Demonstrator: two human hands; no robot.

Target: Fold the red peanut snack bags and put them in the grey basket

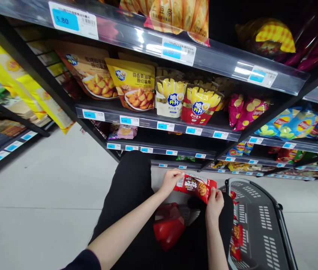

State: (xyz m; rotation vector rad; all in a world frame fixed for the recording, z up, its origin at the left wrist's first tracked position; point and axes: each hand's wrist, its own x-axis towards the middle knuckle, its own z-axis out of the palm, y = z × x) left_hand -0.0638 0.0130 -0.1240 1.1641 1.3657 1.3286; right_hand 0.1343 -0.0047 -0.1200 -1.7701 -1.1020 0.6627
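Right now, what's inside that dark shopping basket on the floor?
Along the left wall of the shopping basket, a few red snack packets stand on edge. The grey perforated lid hides the rest, so I can't tell what else is inside.

Bright, even store light falls from overhead, and it throws white glare streaks along the clear price rail (153, 41) of the upper shelf and off the glossy snack bags (265, 35) at top right. The lower shelves (161, 150) sit in deep shadow, and the pale floor (49, 195) is lit flat with only soft shading. The wide lens bends the shelf lines outward toward the edges, where the yellow packs (21, 82) at far left smear and lose focus, while the centre stays sharp.
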